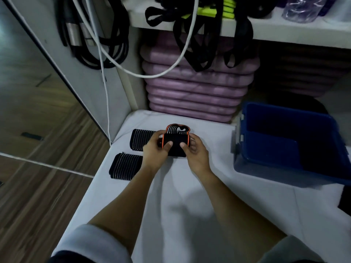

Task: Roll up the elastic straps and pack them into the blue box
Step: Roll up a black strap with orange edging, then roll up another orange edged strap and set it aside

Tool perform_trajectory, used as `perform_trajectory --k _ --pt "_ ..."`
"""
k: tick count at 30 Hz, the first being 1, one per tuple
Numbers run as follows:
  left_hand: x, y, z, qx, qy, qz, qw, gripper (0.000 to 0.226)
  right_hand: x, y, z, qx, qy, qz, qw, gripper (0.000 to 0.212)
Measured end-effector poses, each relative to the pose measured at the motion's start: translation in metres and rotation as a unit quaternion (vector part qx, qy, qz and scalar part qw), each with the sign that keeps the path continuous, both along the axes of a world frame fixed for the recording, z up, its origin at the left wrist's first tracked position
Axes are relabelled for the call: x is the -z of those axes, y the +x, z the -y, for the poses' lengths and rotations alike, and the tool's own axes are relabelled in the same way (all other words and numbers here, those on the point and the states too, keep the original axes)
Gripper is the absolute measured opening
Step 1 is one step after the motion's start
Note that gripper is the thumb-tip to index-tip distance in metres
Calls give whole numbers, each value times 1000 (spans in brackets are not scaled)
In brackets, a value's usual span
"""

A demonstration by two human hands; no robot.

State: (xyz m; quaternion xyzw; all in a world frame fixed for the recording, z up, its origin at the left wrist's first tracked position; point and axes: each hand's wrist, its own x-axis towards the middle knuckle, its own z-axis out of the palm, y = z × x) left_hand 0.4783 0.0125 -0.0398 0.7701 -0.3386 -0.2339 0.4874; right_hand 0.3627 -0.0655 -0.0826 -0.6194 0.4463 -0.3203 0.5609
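A black elastic strap with orange edging is held over the white table between both hands. My left hand grips its left side, thumb on the front. My right hand grips its right side, thumb likewise on the front. The strap's rounded end sticks up behind the fingers. Two more black straps with white stripes lie flat to the left: one partly behind my left hand, another nearer the table's left edge. The blue box stands open at the right; its inside is dark.
A stack of purple mats fills the shelf space behind the table. Black straps and a neon-yellow one hang from the shelf above. Black cables and a white cord dangle at the left. Wood floor lies left of the table.
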Motion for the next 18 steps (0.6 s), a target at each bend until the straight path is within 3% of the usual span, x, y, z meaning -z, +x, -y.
perform_trajectory --k 4,9,18 --pt "14 10 12 70 59 57 994 48 10 8 7 22 -27 -28 999 42" --pt "24 4 13 94 53 160 981 47 13 11 8 41 -55 -50 996 46" --pt "16 0 9 88 41 205 974 40 13 3 0 47 -39 -47 997 48"
